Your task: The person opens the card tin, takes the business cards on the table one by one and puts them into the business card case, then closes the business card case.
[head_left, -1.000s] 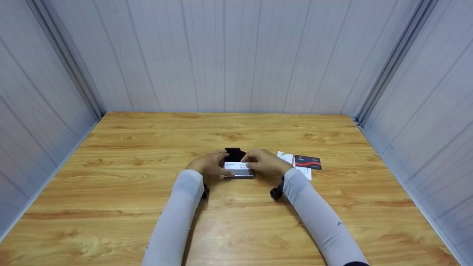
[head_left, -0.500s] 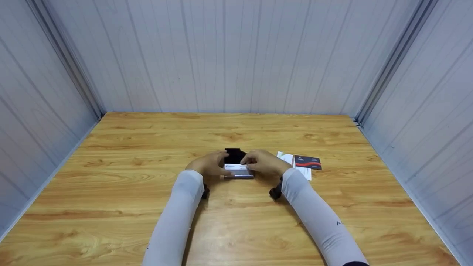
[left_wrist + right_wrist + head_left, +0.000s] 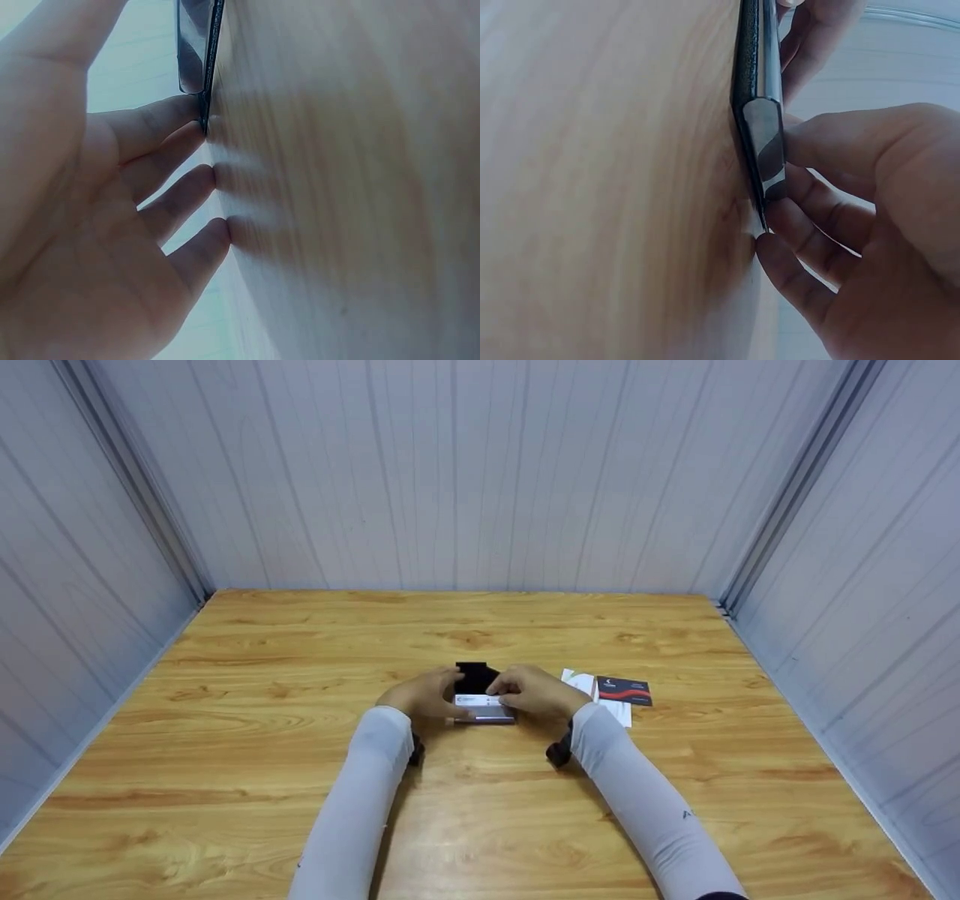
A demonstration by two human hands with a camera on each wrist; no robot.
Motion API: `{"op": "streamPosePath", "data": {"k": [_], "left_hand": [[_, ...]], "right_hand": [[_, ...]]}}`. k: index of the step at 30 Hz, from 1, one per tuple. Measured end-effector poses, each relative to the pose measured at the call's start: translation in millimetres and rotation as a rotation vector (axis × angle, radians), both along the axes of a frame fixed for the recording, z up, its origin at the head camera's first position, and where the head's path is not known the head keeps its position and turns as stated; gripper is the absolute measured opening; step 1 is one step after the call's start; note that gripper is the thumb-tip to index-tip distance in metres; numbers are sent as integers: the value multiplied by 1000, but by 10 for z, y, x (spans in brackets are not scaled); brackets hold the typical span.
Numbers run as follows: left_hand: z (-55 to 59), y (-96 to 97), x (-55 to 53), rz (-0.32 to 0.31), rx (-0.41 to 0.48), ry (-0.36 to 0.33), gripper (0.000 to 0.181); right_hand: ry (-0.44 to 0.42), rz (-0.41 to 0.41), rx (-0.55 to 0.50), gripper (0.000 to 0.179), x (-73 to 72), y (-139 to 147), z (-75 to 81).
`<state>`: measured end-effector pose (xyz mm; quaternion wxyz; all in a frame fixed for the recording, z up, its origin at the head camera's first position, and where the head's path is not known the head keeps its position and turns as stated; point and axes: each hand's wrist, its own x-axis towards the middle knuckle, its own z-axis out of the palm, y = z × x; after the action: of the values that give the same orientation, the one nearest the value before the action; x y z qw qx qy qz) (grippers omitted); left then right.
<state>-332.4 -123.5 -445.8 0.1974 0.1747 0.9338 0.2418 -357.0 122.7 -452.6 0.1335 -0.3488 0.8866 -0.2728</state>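
Note:
A business card case (image 3: pixel 486 721) lies on the table with its black lid (image 3: pixel 471 676) raised at the back and its silvery front part towards me. A white business card (image 3: pixel 469 700) shows inside it, above the silvery part. My left hand (image 3: pixel 421 693) holds the left side of the case, thumb at the front and fingertips by the lid. In the left wrist view, some fingertips rest on the tabletop beside the case (image 3: pixel 193 52). With thumb and forefinger, my right hand (image 3: pixel 541 691) pinches the white card at its right end. The right wrist view shows the thumb over the case (image 3: pixel 759 131).
Right of the hands, a dark card with a red wave (image 3: pixel 625 691) overlaps white cards (image 3: pixel 621 712). The wooden tabletop (image 3: pixel 262 682) meets pale panel walls (image 3: pixel 480 472) at the back and sides.
The white card has slid slightly down into the case, towards the silvery front, with the right fingertips on it. The left hand and the case hardly move.

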Motion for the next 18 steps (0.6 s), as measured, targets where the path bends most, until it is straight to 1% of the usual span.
{"op": "streamPosePath", "data": {"k": [6,8,12,18], "left_hand": [[0,4,0,9,3,-5,94],[2,5,-2,7,-3,-2,94],[-2,3,-2,1,-10,-5,95],[-2,-9,1,-18,1,-1,94]], "right_hand": [[21,11,-17,26,1,69,-6],[14,2,-22,28,20,118,7],[-9,-44,-26,30,60,250,52],[22,-70,-18,31,68,525,120]]}}
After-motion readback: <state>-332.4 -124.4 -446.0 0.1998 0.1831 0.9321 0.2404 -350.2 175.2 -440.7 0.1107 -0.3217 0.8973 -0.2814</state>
